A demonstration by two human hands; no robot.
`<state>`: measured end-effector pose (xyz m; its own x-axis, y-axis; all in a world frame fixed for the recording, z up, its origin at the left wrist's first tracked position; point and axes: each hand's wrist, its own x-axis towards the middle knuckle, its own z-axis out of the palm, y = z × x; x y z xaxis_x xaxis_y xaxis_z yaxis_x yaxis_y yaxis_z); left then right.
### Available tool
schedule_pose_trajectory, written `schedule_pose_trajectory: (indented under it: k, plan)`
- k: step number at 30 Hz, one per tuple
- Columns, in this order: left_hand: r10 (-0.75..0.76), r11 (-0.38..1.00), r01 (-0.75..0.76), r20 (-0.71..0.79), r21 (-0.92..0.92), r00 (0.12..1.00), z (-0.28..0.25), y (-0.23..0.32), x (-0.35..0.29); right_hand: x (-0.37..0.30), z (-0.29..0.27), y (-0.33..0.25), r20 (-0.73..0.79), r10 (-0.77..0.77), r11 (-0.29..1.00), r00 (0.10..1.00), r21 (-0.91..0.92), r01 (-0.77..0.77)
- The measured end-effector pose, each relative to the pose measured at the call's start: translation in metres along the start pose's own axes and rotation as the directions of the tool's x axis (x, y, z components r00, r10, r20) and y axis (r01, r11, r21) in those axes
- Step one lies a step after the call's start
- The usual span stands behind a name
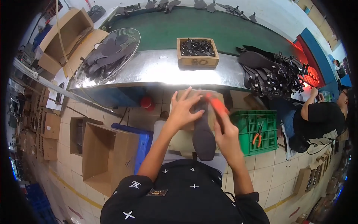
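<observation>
A dark grey shoe sole (204, 139) lies lengthwise over my lap, its heel end toward me. Its far end rests on a pale board (181, 131). My left hand (186, 111) reaches over the far part of the sole, fingers spread and thumb stretched across it. My right hand (226, 139) is closed round the handle of a red hammer (218, 106) at the sole's right side. Motion smears the hammer's far end, and the spot it meets is unclear.
Ahead, a metal-edged bench holds a wire basket (135, 44) of soles, a wooden box (197, 62) of small black parts and a sole pile (261, 71). Pliers (257, 135) hang on a green crate (244, 147). Left stands a cardboard box (125, 156); right sits a co-worker (324, 117).
</observation>
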<state>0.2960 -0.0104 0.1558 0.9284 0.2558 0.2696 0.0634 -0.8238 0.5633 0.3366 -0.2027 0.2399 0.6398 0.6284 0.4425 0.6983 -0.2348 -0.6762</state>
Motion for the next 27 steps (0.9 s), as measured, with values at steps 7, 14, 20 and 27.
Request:
schedule_pose_trajectory:
  k: [7,14,20,27]
  plan:
    - [0.153,0.945,-0.167,-0.07,-0.282,0.986,-0.019,0.01,-0.015,-0.001,-0.035,0.005,-0.169,0.031,0.999,0.985,0.048,-0.023]
    - [0.159,0.558,0.117,0.245,-0.821,0.956,-0.086,0.083,-0.076,0.0,-0.015,0.03,0.236,0.012,0.968,0.972,-0.248,0.048]
    - [0.11,0.323,0.322,0.373,-0.89,0.921,-0.101,0.099,-0.093,0.007,-0.031,-0.002,0.48,-0.201,0.968,0.854,0.228,0.1]
    - [0.199,0.264,0.391,0.446,-0.882,0.872,-0.09,0.105,-0.099,-0.027,-0.017,-0.01,0.398,-0.223,0.513,0.89,0.824,-0.24]
